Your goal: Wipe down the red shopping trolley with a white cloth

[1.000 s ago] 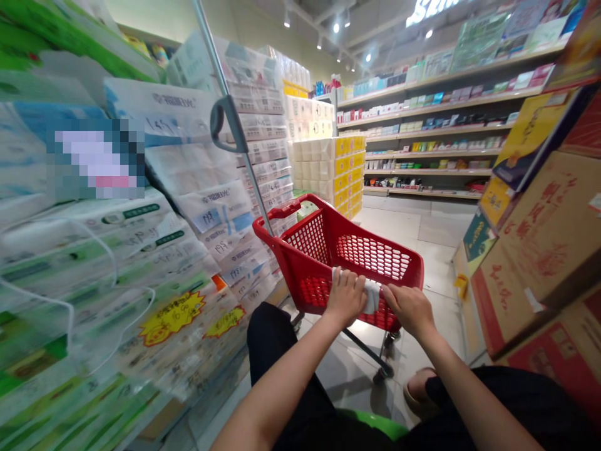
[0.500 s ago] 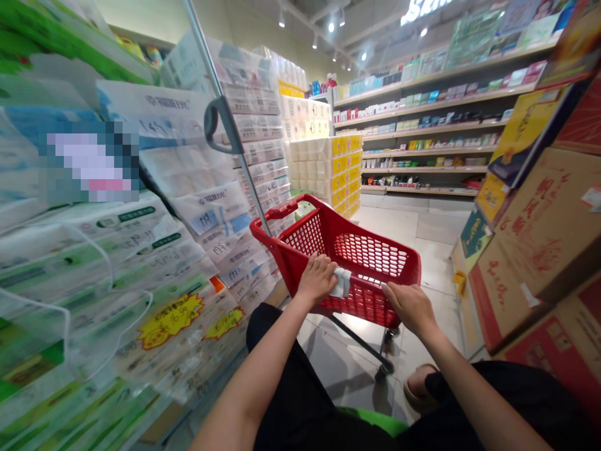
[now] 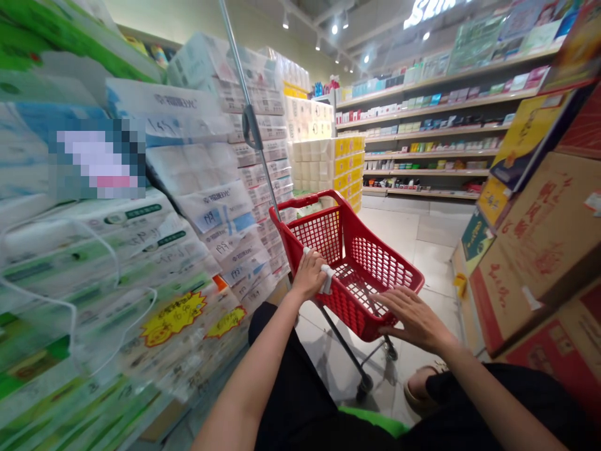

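Note:
A red plastic shopping cart (image 3: 350, 316) with a perforated basket stands close in front of my knees, its inside bare where it shows. My left hand (image 3: 310, 275) is closed over the basket's near left rim, holding a white cloth (image 3: 327, 282) that drapes over the edge. Whether it is fabric or paper I cannot tell. At the near right corner my right hand (image 3: 416, 318) has its fingers stretched out over the rim, with the thumb below and apart from them. From the basket's left side a metal pole with a grey handle (image 3: 253, 127) rises at a slant.
Wrapped tissue packs (image 3: 206, 169) are piled high along the left. Cardboard boxes (image 3: 539, 225) are stacked on the right. Shelves of small goods (image 3: 422, 128) line the back, beyond a pale tiled floor (image 3: 392, 228). A white cord (image 3: 115, 263) hangs across the left packs.
The cart has turned and its basket tips toward me, showing more of its inside. Its pole has shifted right. My right hand has loosened from the rim and its fingers have straightened.

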A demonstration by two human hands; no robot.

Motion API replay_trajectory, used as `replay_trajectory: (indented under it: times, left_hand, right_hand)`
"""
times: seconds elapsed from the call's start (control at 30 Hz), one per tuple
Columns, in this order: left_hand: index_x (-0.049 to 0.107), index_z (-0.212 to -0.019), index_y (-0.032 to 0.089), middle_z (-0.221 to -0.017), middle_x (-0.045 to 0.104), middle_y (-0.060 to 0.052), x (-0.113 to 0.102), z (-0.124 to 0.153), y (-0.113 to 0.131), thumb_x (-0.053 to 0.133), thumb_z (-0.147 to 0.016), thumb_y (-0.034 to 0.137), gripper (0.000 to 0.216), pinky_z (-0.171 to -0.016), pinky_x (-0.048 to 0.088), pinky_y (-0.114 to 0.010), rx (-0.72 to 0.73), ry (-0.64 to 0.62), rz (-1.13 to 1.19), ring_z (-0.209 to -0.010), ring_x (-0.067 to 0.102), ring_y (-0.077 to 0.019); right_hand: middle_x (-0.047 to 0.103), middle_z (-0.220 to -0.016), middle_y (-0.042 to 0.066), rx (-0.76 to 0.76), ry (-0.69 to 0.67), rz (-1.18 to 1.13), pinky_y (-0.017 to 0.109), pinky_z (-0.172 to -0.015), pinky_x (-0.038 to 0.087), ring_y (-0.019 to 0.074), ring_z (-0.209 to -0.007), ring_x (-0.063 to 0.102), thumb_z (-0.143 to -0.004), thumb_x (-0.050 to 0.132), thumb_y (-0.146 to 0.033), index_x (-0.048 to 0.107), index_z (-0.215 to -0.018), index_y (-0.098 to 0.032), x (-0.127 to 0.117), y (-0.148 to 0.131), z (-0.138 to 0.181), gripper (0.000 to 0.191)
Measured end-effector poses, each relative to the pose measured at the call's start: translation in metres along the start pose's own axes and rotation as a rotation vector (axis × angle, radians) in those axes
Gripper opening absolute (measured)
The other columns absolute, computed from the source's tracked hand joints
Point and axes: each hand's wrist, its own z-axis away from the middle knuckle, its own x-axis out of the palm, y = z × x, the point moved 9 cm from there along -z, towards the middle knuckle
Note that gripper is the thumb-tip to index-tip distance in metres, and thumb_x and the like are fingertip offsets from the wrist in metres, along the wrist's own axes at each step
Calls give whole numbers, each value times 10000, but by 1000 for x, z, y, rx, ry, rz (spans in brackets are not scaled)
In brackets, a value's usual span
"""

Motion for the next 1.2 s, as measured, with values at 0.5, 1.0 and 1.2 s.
replay_trajectory:
  times: [0.5,1.0,1.2]
  left_hand:
    - [474,-1082,194,-1140,527,-75,-8,39,77,420,-938,400,257,-1194,193,-510,40,30,178,-1328,359,-240]
    - [584,-947,196,-965,623,-53,-5,48,106,452,-918,327,188,-1129,294,-443,170,3,14,-1007,555,-212]
    - [577,-669,190,-702,631,-34,0,15,83,399,-913,231,305,-1031,360,-412,23,10,-2,-740,563,-172]
  right_hand:
    - [627,-902,63,109,-21,133,340,-763,362,216,-862,540,-851,528,-599,581,-953,-213,16,44,15,403]
    - [613,-807,43,265,132,165,325,-759,288,194,-804,504,-893,540,-459,544,-833,-198,18,12,-4,267]
    - [623,-840,50,271,121,185,331,-745,277,195,-804,503,-912,520,-420,545,-855,-193,22,-3,-13,235]
